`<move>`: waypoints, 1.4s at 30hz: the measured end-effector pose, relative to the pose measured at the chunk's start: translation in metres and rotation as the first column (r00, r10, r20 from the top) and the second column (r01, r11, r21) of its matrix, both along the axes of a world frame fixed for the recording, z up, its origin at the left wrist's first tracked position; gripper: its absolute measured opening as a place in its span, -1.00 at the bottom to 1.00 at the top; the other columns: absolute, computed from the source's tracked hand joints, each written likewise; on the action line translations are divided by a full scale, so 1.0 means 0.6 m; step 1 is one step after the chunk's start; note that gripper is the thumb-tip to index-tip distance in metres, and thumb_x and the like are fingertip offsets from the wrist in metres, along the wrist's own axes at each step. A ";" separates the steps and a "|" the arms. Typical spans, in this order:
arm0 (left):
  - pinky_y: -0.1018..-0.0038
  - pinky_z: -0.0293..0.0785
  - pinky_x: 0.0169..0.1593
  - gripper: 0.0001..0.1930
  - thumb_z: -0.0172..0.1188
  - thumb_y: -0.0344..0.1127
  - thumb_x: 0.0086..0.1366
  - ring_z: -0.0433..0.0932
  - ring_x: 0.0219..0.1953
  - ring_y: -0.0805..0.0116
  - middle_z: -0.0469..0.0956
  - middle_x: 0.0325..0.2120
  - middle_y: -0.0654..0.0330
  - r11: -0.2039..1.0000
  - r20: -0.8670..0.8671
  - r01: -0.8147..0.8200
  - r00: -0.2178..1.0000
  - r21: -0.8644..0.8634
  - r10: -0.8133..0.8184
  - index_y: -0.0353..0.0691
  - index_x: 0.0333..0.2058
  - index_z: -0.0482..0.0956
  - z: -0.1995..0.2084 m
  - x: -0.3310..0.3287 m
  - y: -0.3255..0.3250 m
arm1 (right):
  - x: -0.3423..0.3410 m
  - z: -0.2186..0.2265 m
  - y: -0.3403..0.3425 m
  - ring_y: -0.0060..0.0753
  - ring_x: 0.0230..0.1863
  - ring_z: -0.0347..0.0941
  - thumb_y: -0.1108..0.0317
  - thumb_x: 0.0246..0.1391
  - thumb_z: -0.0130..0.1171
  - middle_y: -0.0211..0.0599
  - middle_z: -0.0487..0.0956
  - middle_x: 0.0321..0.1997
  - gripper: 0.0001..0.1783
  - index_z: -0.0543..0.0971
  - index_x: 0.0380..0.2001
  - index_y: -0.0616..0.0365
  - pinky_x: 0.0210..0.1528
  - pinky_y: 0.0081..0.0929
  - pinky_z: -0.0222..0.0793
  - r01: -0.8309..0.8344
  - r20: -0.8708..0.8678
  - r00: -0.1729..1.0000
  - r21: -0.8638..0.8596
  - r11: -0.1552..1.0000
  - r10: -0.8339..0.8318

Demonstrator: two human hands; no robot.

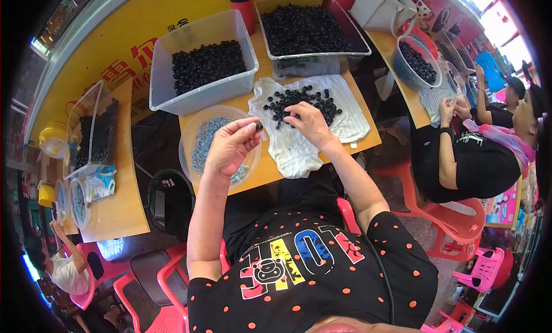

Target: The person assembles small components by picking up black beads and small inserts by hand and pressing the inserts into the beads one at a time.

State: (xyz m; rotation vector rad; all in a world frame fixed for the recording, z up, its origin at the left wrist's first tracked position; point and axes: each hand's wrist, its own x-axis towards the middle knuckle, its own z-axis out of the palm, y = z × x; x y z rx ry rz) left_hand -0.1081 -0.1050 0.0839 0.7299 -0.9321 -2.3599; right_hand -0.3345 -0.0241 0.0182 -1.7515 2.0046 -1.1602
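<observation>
My left hand [233,146] is raised above the rim of a round clear tub [185,160]. Thumb and fingers pinch a small round black piece [259,126], perhaps a cap or little wheel. Inside the tub lie many tiny light-blue pieces [208,138]. My right hand [312,125] rests at the near edge of a loose heap of similar black pieces [298,96], its fingers curled and thumb drawn in. Whatever its fingertips hold is too small to make out. The heap is spread over a white cloth [352,117] on the wooden table.
Two clear bins [241,80] [365,52] of black pieces stand at the table's back, with a red dark-lidded cup [244,14] behind. Co-workers sit at side tables; one handles something near a round tub [397,65]. A red chair [443,215] stands at right.
</observation>
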 end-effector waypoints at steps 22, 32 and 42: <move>0.51 0.53 -0.16 -0.84 0.20 -0.49 0.20 0.58 -0.32 0.40 0.60 -0.36 0.17 0.980 0.042 -0.079 0.995 -0.181 0.088 -0.33 -0.22 0.59 0.026 -0.018 -0.040 | 0.013 0.052 0.065 -0.74 -0.37 0.36 0.51 0.10 0.08 -0.48 0.51 -0.35 -0.73 0.53 -0.10 0.27 -0.22 -0.74 0.34 -0.160 0.957 0.255 -0.095 0.983 0.135; 0.50 0.57 -0.21 -0.88 0.17 -0.51 0.21 0.59 -0.36 0.39 0.58 -0.36 0.16 0.999 -0.089 -0.039 0.995 0.035 0.042 -0.33 -0.25 0.56 -0.015 -0.048 0.062 | 0.071 0.122 0.081 -0.73 -0.22 0.40 0.56 -0.03 0.26 -0.40 0.46 -0.18 -0.82 0.56 -0.29 0.27 -0.22 -0.75 0.35 -0.088 0.667 0.713 -0.224 0.971 0.218; 0.52 0.54 -0.23 -0.87 0.20 -0.50 0.19 0.57 -0.40 0.43 0.60 -0.40 0.16 0.985 -0.140 0.172 0.975 -0.005 -0.171 -0.35 -0.27 0.58 -0.018 -0.024 0.061 | 0.075 0.107 0.105 -0.63 -0.21 0.48 0.57 -0.01 0.25 -0.38 0.50 -0.22 -0.76 0.56 -0.22 0.28 -0.14 -0.70 0.45 -0.237 0.743 0.571 -0.257 0.937 0.348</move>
